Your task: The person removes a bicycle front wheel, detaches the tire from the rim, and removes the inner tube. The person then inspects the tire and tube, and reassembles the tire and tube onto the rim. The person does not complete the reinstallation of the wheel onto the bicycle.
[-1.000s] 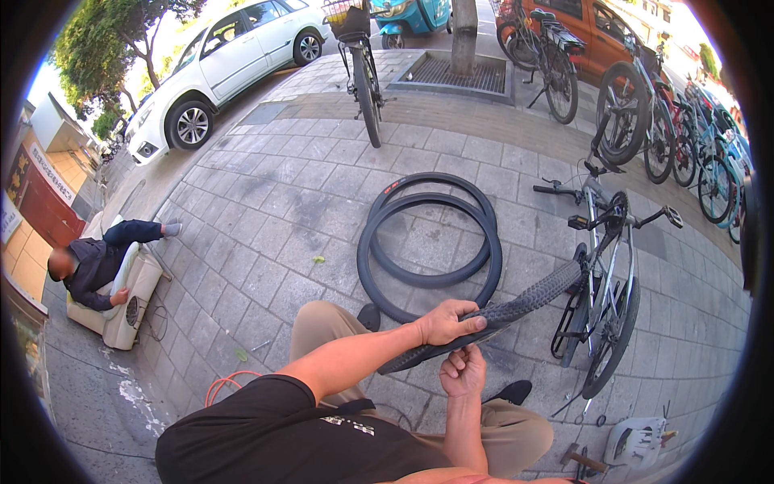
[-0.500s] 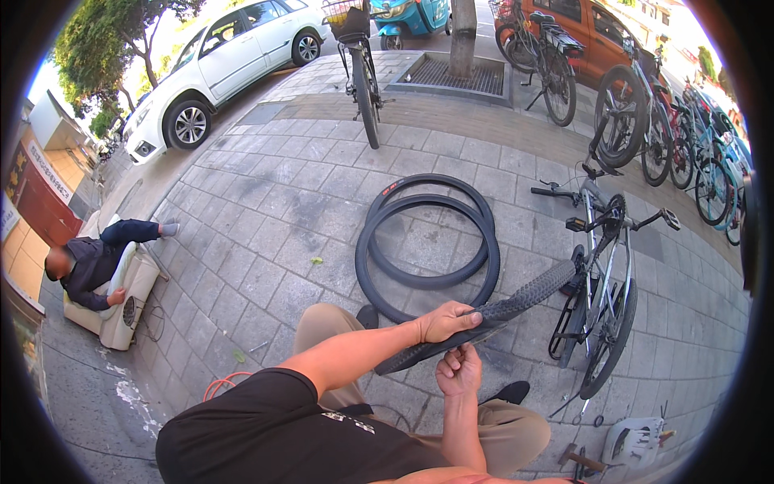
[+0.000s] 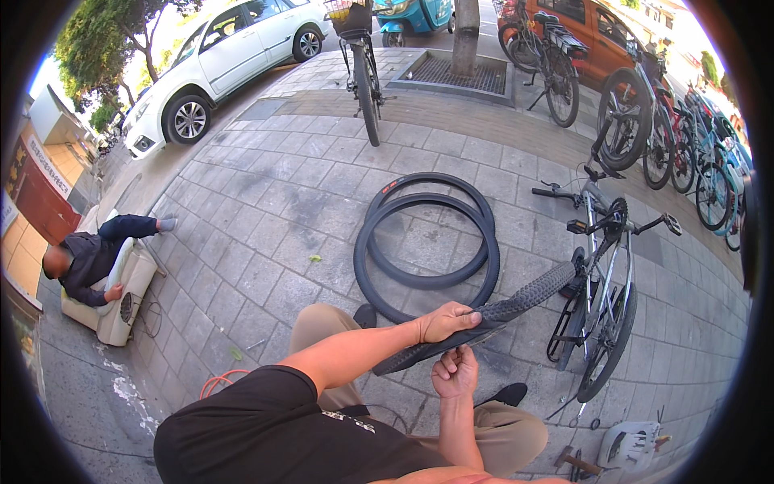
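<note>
A black knobbly bicycle tyre [image 3: 528, 294] slants across in front of me, seen nearly edge-on. My left hand [image 3: 447, 322] is closed over its near part, thumb on top. Just below the tyre's lower edge is my right hand [image 3: 455, 372], its fingers curled into a pinch; whatever they hold is hidden. Whether a rim sits inside the tyre cannot be made out. Beyond my hands, two smooth black tyres [image 3: 427, 199] lie overlapping on the paving. To the right, a silver bicycle [image 3: 601, 266] stands upside down, close to the far end of the held tyre.
A white tool container [image 3: 631, 445] and a hammer [image 3: 577, 463] lie at lower right. On the left, a person [image 3: 89, 262] reclines on a beige seat [image 3: 129, 315]. Parked bicycles [image 3: 556, 81], a tree grate [image 3: 451, 77] and a white car [image 3: 230, 60] stand farther off.
My right hand has shifted very slightly left and stays closed at the tyre's lower edge. My left hand keeps its hold; the view has tilted a little.
</note>
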`<state>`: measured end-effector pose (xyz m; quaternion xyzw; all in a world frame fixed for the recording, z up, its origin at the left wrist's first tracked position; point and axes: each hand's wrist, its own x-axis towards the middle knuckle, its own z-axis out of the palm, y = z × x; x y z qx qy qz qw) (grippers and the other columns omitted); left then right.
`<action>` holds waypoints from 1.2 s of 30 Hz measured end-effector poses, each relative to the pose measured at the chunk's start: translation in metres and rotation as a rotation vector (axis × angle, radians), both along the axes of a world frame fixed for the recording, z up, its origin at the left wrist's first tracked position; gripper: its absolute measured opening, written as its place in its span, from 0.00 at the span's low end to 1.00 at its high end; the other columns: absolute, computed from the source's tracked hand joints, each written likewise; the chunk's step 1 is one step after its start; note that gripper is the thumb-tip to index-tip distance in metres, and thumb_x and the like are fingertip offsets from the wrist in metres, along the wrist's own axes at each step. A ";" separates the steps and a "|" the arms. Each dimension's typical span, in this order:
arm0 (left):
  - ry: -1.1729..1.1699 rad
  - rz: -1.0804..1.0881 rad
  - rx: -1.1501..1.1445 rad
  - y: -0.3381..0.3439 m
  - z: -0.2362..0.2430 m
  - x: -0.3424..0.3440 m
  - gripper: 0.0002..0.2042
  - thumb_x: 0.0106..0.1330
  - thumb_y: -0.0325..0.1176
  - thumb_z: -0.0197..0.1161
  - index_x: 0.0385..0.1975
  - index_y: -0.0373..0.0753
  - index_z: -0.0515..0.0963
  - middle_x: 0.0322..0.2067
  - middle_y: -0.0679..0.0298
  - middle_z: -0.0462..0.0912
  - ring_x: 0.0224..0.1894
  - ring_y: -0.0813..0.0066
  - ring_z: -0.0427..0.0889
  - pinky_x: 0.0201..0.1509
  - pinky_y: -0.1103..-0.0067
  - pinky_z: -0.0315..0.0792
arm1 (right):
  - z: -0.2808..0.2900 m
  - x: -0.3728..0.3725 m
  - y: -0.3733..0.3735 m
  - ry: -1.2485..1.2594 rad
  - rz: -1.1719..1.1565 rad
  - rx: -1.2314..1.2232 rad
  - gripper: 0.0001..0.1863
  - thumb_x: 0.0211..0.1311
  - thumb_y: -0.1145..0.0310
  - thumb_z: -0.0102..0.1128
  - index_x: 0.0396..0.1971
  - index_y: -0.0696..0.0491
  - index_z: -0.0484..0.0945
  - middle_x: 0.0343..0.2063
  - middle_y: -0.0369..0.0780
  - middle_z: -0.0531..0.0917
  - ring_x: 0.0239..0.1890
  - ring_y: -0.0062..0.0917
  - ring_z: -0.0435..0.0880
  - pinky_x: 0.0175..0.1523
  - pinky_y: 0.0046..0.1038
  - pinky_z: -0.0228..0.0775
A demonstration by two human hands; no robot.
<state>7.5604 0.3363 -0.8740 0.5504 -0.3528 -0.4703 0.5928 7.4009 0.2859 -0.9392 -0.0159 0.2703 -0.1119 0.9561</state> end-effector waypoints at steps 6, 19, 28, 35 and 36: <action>0.023 -0.012 0.017 -0.001 -0.003 0.003 0.26 0.81 0.57 0.57 0.34 0.37 0.83 0.25 0.73 0.80 0.26 0.88 0.76 0.27 0.83 0.70 | 0.004 0.002 0.001 0.005 -0.009 0.003 0.10 0.78 0.61 0.58 0.36 0.48 0.83 0.27 0.32 0.84 0.14 0.14 0.71 0.14 0.20 0.59; 0.056 -0.029 0.028 -0.010 -0.021 0.003 0.26 0.81 0.56 0.58 0.32 0.37 0.82 0.24 0.74 0.80 0.27 0.89 0.75 0.28 0.83 0.70 | 0.009 0.000 -0.001 -0.014 -0.039 0.038 0.10 0.78 0.61 0.58 0.36 0.48 0.83 0.26 0.32 0.85 0.13 0.14 0.70 0.14 0.20 0.57; 0.074 -0.032 0.020 -0.009 -0.008 0.002 0.25 0.81 0.55 0.58 0.35 0.36 0.83 0.26 0.74 0.81 0.28 0.90 0.75 0.29 0.84 0.70 | 0.007 0.001 -0.001 -0.022 -0.040 0.042 0.10 0.78 0.61 0.57 0.37 0.47 0.83 0.26 0.32 0.85 0.13 0.14 0.70 0.14 0.20 0.57; 0.085 0.011 0.007 -0.013 -0.021 0.001 0.27 0.80 0.58 0.59 0.33 0.36 0.84 0.23 0.73 0.80 0.25 0.88 0.75 0.27 0.83 0.69 | 0.006 0.002 -0.001 -0.047 -0.033 0.045 0.10 0.78 0.61 0.57 0.36 0.47 0.83 0.27 0.31 0.85 0.13 0.14 0.71 0.14 0.20 0.57; 0.080 0.004 0.014 -0.013 -0.019 0.001 0.27 0.80 0.58 0.59 0.33 0.36 0.84 0.23 0.73 0.80 0.25 0.88 0.75 0.27 0.83 0.69 | 0.006 0.001 -0.001 -0.046 -0.036 0.043 0.10 0.78 0.61 0.57 0.36 0.47 0.83 0.27 0.31 0.85 0.13 0.14 0.71 0.14 0.20 0.57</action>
